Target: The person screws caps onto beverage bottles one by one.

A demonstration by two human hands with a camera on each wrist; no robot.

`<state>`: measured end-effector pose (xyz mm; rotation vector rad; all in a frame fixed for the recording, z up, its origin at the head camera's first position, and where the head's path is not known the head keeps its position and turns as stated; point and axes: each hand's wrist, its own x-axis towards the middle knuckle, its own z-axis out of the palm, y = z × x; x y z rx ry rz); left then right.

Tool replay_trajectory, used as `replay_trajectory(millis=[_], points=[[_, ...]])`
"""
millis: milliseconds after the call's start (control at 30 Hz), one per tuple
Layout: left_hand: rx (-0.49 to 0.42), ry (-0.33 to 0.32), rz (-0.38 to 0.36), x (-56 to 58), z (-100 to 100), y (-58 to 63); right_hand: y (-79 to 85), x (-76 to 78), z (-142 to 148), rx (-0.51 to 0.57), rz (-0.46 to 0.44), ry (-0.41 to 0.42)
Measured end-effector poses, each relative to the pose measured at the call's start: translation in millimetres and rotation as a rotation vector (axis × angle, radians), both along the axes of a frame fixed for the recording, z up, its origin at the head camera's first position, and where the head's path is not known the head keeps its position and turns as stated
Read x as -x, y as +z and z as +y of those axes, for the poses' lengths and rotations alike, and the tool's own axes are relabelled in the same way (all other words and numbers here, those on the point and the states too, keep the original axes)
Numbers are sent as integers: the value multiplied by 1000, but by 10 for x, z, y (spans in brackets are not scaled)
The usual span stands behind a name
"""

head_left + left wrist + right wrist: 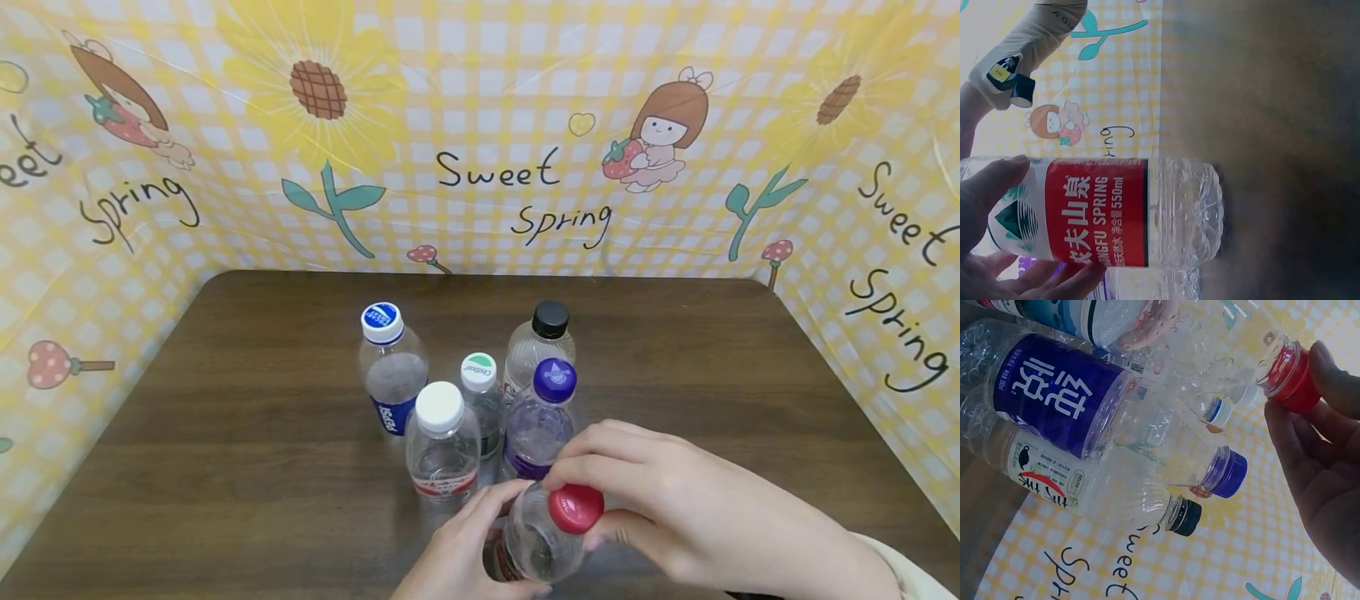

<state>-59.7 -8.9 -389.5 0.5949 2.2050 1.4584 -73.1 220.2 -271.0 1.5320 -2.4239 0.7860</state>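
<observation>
My left hand [468, 550] grips the body of a clear plastic water bottle [534, 546] near the front of the table. Its red and white label [1097, 212] shows in the left wrist view, where the bottle's base is just above or at the table; I cannot tell if it touches. Above, the fingers and thumb of my right hand [660, 492] pinch the bottle's red cap [576, 508]. In the right wrist view that red cap [1294, 378] sits on the bottle's neck. Right behind stands a purple-capped bottle [538, 433] with a purple label.
Beyond the hands stand a white-capped bottle [442, 458], a smaller bottle with a green and white cap [478, 371], a black-capped bottle [538, 350] and a blue-labelled Pepsi bottle [393, 379]. Yellow checked cloth [480, 92] walls the dark wooden table [225, 467] at the back and sides.
</observation>
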Motion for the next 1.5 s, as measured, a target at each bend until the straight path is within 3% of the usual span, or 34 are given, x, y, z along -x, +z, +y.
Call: replay_trajectory(millis=[233, 433, 567, 933, 1267, 1500], points=[[26, -12, 22, 15, 0, 4, 68, 27, 71, -104, -90, 52], [34, -9, -55, 25, 7, 14, 85, 50, 88, -122, -110, 124], [35, -1, -71, 24, 12, 19, 55, 46, 76, -100, -71, 111], [-14, 4, -31, 3, 1, 10, 0, 23, 27, -24, 7, 39], [-23, -42, -9, 25, -32, 20, 82, 60, 65, -74, -148, 0], [-14, -33, 23, 29, -31, 23, 72, 66, 21, -49, -131, -28]])
